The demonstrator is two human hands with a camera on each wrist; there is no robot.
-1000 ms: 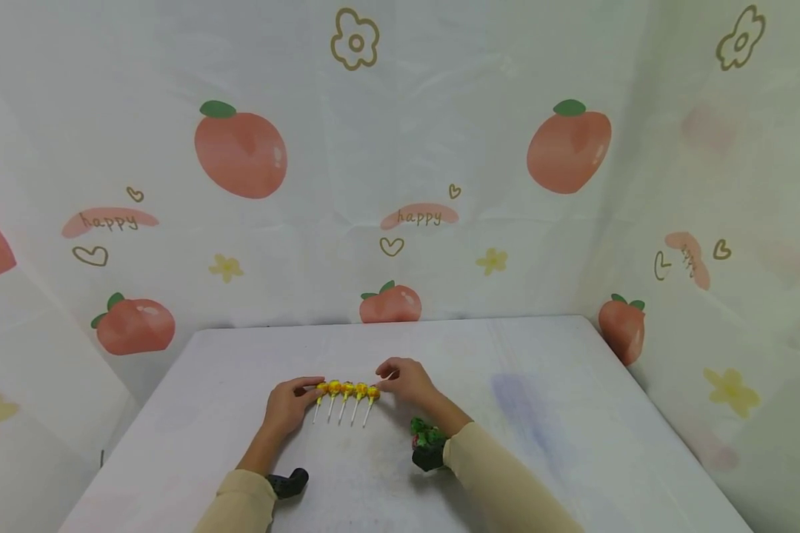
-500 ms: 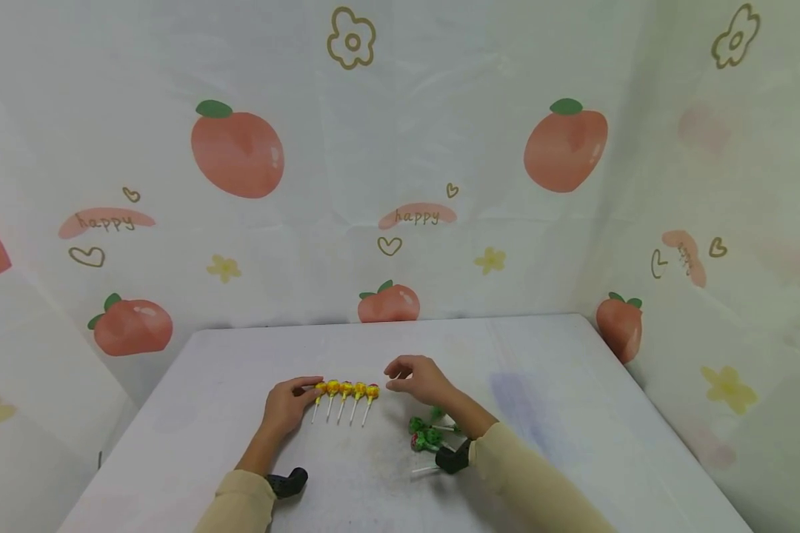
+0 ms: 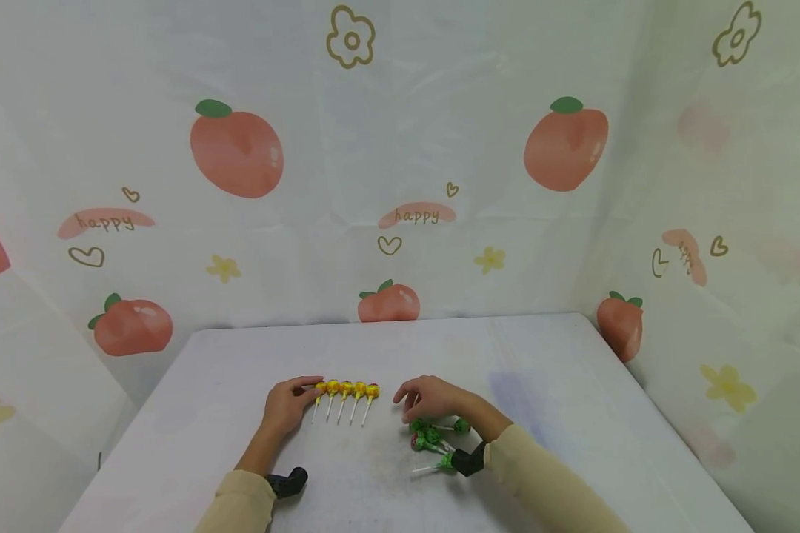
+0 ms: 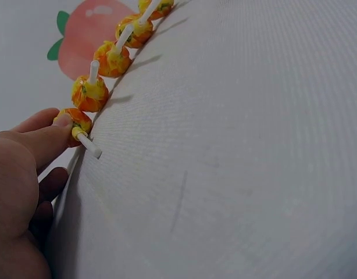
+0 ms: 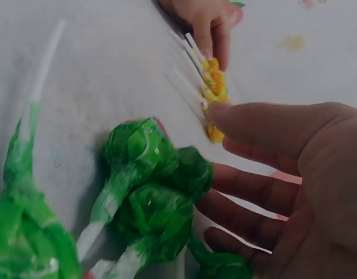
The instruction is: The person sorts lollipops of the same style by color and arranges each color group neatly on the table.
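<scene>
Several yellow-wrapped lollipops (image 3: 347, 389) lie side by side in a row on the white table (image 3: 240, 363), their white sticks toward me. At the row's left end, my left hand (image 3: 287, 407) pinches the head of the outermost yellow lollipop (image 4: 81, 123) between thumb and index finger. My right hand (image 3: 433, 397) hovers with relaxed fingers and holds nothing, just beyond a loose heap of green-wrapped lollipops (image 3: 432, 438). In the right wrist view, those green lollipops (image 5: 140, 151) lie close by the fingers, pointing different ways. The right wrist camera partly hides one in the head view.
A black wrist camera (image 3: 288, 483) sits on the left wrist, another black camera (image 3: 468, 460) on the right. Behind the table hangs a white curtain (image 3: 307, 259) printed with peaches, and it continues along the right side.
My right hand has left the right end of the yellow row, moving right and back toward the green lollipops, which now show more fully. The left hand stays at the row's left end.
</scene>
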